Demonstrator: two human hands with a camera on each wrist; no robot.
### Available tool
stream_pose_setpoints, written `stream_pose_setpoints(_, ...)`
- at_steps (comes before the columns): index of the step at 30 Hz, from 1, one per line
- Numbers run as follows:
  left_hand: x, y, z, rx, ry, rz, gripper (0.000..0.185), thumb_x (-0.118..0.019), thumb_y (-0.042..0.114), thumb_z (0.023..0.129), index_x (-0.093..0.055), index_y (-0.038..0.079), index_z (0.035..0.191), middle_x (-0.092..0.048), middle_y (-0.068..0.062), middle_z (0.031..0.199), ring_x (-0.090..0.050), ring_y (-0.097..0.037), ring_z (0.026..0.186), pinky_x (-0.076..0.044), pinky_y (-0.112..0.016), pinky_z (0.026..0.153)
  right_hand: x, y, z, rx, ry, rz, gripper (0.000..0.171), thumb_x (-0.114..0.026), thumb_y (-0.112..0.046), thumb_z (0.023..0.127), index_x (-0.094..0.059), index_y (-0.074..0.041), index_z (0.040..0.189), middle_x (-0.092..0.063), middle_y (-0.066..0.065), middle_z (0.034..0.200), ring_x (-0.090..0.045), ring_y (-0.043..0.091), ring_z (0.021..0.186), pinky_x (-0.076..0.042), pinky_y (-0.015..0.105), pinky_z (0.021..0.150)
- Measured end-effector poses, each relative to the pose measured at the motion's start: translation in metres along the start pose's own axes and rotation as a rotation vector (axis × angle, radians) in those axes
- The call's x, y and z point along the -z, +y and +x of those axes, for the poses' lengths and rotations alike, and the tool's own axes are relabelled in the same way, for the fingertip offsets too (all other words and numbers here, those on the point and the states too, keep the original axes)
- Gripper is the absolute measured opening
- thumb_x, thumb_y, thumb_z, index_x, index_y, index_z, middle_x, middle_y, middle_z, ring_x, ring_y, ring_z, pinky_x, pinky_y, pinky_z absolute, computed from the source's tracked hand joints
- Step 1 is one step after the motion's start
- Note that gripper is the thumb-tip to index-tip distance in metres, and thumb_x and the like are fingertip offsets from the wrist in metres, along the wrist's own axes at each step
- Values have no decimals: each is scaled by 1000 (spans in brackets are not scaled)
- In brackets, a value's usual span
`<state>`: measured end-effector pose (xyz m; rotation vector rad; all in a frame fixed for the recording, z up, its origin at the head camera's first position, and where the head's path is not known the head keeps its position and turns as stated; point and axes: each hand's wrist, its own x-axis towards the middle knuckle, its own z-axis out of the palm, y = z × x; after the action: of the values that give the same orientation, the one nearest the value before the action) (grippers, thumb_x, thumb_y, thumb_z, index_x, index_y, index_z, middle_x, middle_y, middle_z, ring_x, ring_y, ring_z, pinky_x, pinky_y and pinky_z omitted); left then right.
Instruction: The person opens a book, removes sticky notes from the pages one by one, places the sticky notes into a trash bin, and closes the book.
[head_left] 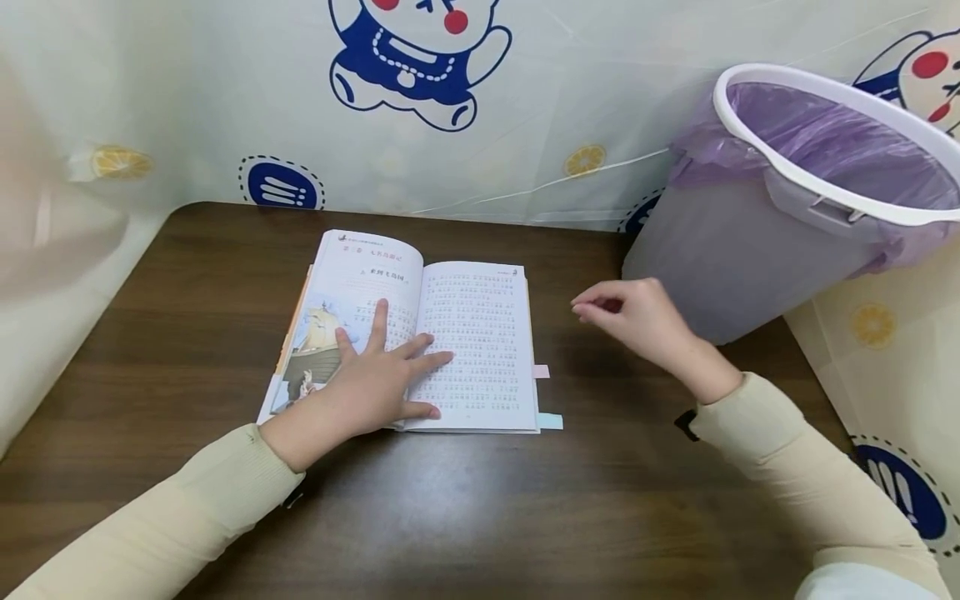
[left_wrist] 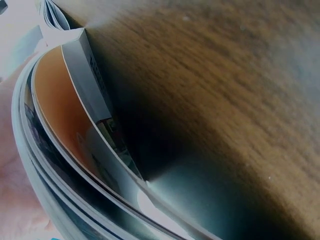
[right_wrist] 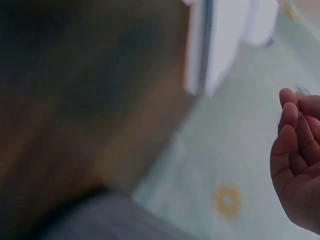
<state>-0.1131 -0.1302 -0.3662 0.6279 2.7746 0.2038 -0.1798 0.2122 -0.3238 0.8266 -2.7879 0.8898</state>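
1. The open book lies flat on the dark wooden table, and the left hand rests on it with straight, spread fingers pressing the pages down. The palm sits on the lower part of the left page, over the ship picture, and the fingertips reach across the gutter onto the printed right page.

2. The right hand hangs above the table, off to the right of the book, just in front of the lilac bin. Its fingers are curled with the tips drawn together. Whether something small is pinched between them, I can't tell, and the wrist view is too blurred to settle it.

3. To my eye the step in hand is holding the book open. Any next move with a page would call for the left fingers to keep their pressure near the gutter so the pages don't spring back.

4. The book's spine runs away from the person, tilted slightly right at the far end. That is its long axis, with the head of the pages toward the curtain.

5. A pink tab and a pale blue tab stick out past the right page's edge, beyond the left fingertips.
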Motion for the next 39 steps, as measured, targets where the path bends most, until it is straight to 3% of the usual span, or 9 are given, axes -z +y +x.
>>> stream_pose_setpoints(5,0,0,0,-4,6,-7,78,-78,58,85,-51,31,153,-41,-10,161,14,-61,146,-1,-93,91,-32,9,3,-111,-243,3,8,-77,-12,93,-80,-7,99,-75,0,89,-65,14,77,-54,34,71)
stream_pose_setpoints(10,-1,0,1,-4,8,-11,78,-78,58,84,-52,31,153,-41,-10,161,14,-61,146,-1,-93,90,-53,16,3,-149,-367,28,7,-77,-10,93,-79,-8,99,-74,-3,88,-63,12,77,-54,32,73)
stream_pose_setpoints(21,-2,-3,1,-7,10,-49,79,-78,57,84,-51,31,153,-39,-10,161,16,-61,146,1,-92,91,-69,16,6,-174,-457,76,3,-76,-11,93,-77,-9,92,-65,-2,79,-54,15,72,-47,30,67)
stream_pose_setpoints(28,-2,-4,-3,-6,10,-68,78,-78,57,85,-51,31,153,-40,-11,161,14,-61,146,1,-92,90,-70,14,7,-218,-537,118,12,-78,-15,91,-70,-11,83,-60,-3,72,-53,13,68,-45,28,64)
stream_pose_setpoints(35,-1,-6,-4,-10,20,-82,78,-78,56,85,-51,30,153,-40,-11,161,15,-61,146,2,-92,91,-68,16,8,-366,-642,409,10,-74,-9,91,-68,-2,91,-67,2,74,-61,15,68,-52,28,65)
stream_pose_setpoints(39,-1,-8,-4,-15,25,-100,78,-79,55,85,-51,29,153,-40,-11,161,13,-57,148,4,-92,91,-67,16,9,-443,-673,497,13,-70,-10,95,-71,2,99,-69,5,78,-64,15,70,-55,27,66)
